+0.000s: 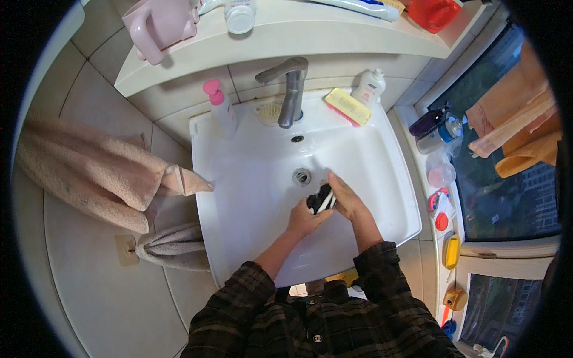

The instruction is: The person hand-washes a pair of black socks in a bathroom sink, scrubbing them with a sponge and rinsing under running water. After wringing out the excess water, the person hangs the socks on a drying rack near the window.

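Note:
Both my hands meet over the white washbasin (250,197), just below and right of its drain. Between them is a bunched black-and-white piece, apparently cloth (321,200). My left hand (306,219) grips it from the lower left, with the thumb along its lower edge. My right hand (344,197) holds its right side, fingers pointing up towards the drain (301,177). Above the drain stands a grey metal faucet (292,91); no running water is visible.
A pink-topped pump bottle (221,107), a yellow brush (348,107) and a white bottle (370,87) stand on the basin's back ledge. A shelf (286,38) spans above. Towels (103,174) hang at left. Bottles and small items line the windowsill (425,179) at right.

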Motion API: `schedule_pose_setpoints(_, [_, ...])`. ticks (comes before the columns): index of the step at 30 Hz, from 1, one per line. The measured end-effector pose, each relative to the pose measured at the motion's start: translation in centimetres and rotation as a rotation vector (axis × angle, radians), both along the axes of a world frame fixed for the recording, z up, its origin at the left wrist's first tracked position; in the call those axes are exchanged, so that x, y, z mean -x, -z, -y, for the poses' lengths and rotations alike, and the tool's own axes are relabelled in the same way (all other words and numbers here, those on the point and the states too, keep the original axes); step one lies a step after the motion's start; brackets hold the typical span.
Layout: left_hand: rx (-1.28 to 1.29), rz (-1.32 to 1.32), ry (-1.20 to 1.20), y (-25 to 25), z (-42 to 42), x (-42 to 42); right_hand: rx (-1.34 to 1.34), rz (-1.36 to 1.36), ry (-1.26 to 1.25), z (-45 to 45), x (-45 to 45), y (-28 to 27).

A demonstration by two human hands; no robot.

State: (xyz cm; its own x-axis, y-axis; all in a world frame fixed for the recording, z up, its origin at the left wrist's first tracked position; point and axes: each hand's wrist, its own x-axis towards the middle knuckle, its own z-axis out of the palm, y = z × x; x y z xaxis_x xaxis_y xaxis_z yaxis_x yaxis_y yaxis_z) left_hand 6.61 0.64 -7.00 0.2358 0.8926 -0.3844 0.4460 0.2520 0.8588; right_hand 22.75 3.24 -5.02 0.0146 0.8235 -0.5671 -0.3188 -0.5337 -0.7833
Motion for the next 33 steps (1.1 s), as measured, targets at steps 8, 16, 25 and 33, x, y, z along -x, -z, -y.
schedule_pose_setpoints(8, [0.536,0.756,-0.258,-4.0,-0.8,2.4,-0.206,-0.242,-0.120,1.4,-0.4,-3.3])
schedule_pose_setpoints(16, [0.119,0.143,-0.298,-3.6,-2.6,7.3,-0.495,0.517,-0.197,-1.1,3.1,-5.5])
schedule_pose_setpoints(25, [-1.073,-0.319,-0.178,-19.2,-9.8,8.8,-0.691,1.307,-0.563,-3.7,5.0,-5.3])
schedule_pose_setpoints(33, [-1.055,-0.903,0.190,-25.2,-17.9,6.3,-0.536,1.338,-0.557,-5.6,6.7,-9.0])
